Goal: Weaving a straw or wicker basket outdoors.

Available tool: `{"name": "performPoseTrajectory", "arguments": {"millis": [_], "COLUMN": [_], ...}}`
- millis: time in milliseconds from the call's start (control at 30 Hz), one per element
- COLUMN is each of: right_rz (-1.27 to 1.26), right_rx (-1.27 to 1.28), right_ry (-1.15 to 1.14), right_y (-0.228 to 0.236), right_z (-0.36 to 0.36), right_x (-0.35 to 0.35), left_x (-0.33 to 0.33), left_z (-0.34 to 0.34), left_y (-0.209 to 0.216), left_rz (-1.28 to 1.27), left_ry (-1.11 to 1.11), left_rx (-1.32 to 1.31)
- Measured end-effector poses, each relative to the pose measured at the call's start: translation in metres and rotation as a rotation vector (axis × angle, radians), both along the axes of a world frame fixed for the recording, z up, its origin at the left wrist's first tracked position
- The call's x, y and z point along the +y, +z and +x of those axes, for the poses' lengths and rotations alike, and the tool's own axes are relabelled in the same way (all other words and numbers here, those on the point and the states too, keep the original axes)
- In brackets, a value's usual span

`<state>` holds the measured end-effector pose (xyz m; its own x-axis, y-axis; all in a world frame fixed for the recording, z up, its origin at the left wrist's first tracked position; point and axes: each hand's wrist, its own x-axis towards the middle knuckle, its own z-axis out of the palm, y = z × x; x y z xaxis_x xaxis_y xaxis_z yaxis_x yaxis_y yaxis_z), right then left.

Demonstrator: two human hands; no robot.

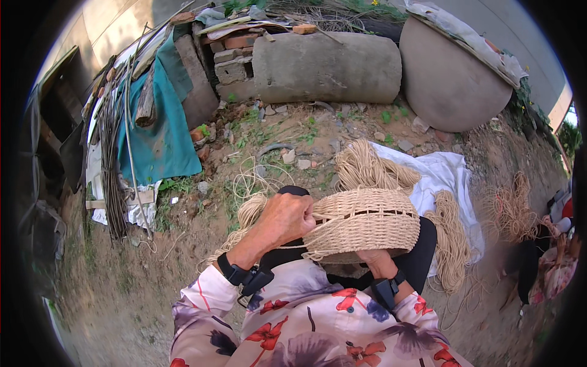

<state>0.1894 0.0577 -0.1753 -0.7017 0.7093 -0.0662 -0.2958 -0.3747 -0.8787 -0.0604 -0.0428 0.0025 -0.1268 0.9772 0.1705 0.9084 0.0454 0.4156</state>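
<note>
A pale woven cord basket (373, 214) lies tilted across my dark-clad knees, its opening toward me. A dark gap with short upright strands runs round its side. My left hand (286, 217) is closed at the basket's left edge, pinching a strand of cord that runs along the weave. Loose cord (249, 211) trails beside that wrist down to the ground. My right hand (376, 262) reaches into the opening from below; its fingers are hidden inside the basket. Both wrists wear black bands with small boxes.
Cord hanks (373, 168) and another hank (451, 238) lie on and beside a white sheet (443, 174). At the right, a person (556, 263) sits near a tangled cord pile (516, 208). Behind are a concrete cylinder (327, 67), a large clay jar (452, 73) and a teal cloth (162, 122).
</note>
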Motion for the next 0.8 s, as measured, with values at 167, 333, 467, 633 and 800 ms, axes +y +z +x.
{"name": "performPoseTrajectory", "arguments": {"millis": [167, 333, 467, 633, 800], "right_rz": [-0.077, -0.167, -0.234, -0.242, -0.368], "right_rx": [0.119, 0.235, 0.358, 0.507, 0.505], "right_ry": [0.036, 0.101, 0.144, 0.214, 0.195], "right_y": [-0.016, -0.024, -0.032, -0.042, -0.041], "right_z": [-0.013, -0.023, -0.032, -0.039, -0.039], "right_x": [0.005, 0.006, 0.01, 0.016, 0.014], "left_x": [-0.033, -0.035, -0.026, -0.018, -0.012], "left_z": [-0.037, -0.024, -0.013, -0.016, -0.016], "left_y": [-0.013, -0.033, -0.034, -0.034, -0.043], "left_rz": [-0.034, 0.093, 0.117, 0.122, -0.054], "left_ry": [0.072, -0.038, -0.129, -0.146, -0.092], "left_rx": [-0.058, -0.19, -0.025, -0.261, -0.984]}}
